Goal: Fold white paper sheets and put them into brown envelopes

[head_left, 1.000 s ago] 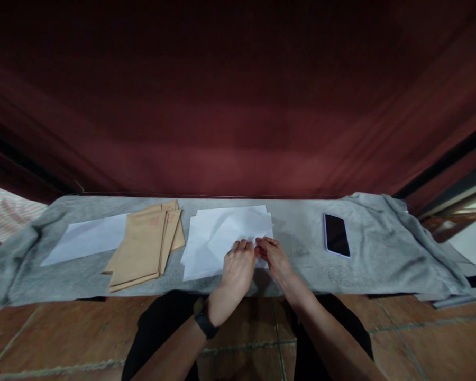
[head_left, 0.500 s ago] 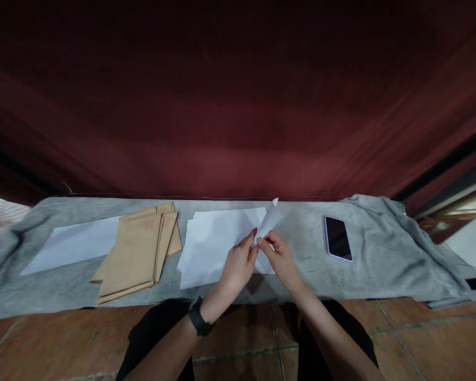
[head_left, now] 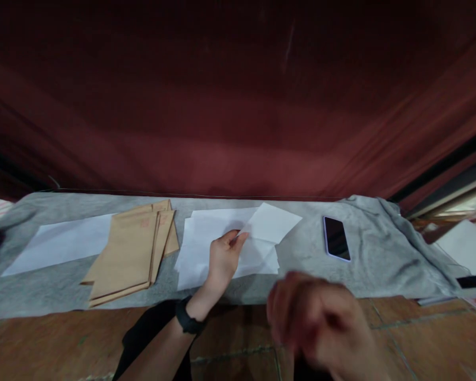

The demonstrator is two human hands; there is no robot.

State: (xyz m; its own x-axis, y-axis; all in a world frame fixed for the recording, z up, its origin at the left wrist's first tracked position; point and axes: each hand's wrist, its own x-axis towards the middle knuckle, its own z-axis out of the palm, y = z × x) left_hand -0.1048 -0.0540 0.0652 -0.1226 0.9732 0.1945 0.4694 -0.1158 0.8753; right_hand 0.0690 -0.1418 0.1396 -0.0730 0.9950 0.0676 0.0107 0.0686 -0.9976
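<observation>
My left hand (head_left: 224, 259), with a dark watch (head_left: 188, 317) on its wrist, is closed in a pinch on the left edge of a small white sheet of paper (head_left: 272, 222). That paper is tilted over a spread of larger white sheets (head_left: 206, 225) lying on the grey cloth (head_left: 301, 264). Nearer the camera, my right hand (head_left: 317, 323) is raised off the cloth, in front of its near edge. Its fingers look curled but are smeared by motion, so I cannot make out whether they hold anything.
Left of the sheets lies a stack of brown paper envelopes (head_left: 130, 248), overlapping another white sheet (head_left: 63, 243). A phone (head_left: 336, 239) lies face up to the right. Behind the cloth rises a dark red panel (head_left: 238, 132). Tiled floor (head_left: 238, 328) shows below.
My right hand has let go of the paper and come back toward the camera, down and right. The paper, rolled before, now lies flatter and leans right in my left hand.
</observation>
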